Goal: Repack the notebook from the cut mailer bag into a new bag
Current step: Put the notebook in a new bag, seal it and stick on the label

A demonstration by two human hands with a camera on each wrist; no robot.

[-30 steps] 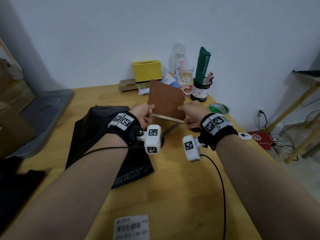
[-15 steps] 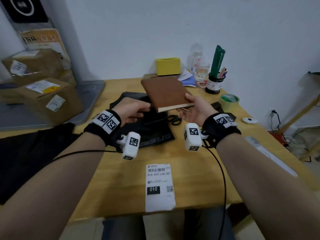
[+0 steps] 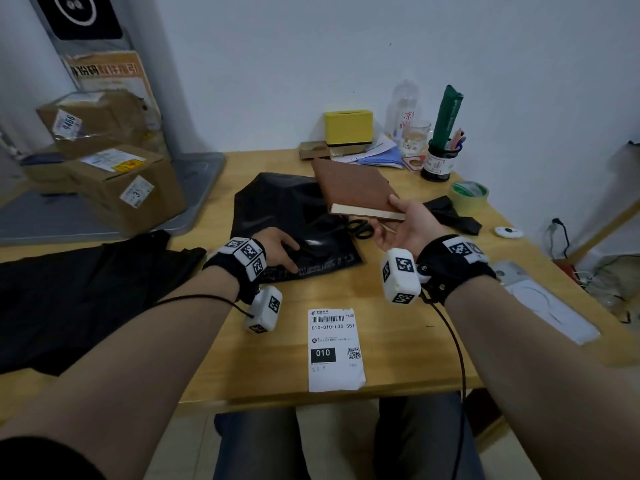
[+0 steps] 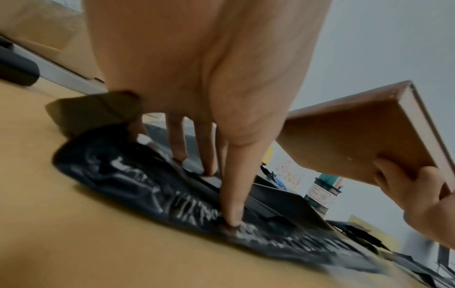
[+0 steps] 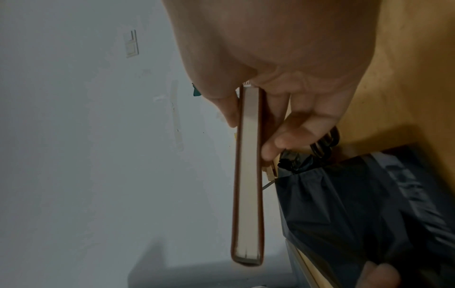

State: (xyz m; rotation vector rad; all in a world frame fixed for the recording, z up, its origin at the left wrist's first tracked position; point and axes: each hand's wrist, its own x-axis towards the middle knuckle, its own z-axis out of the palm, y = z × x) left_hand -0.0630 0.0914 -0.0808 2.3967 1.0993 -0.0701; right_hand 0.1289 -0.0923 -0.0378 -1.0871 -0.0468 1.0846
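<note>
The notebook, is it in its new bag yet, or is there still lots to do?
Not yet. Done: the brown notebook is out of any bag. In hand: the right hand grips it by one corner, lifted above the table, while the left hand presses its fingertips on the black mailer bag lying flat. Left: slide the notebook into a bag and close it. The shipping label lies loose on the table.

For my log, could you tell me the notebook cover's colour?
Brown, clearest in the head view: notebook.
</note>
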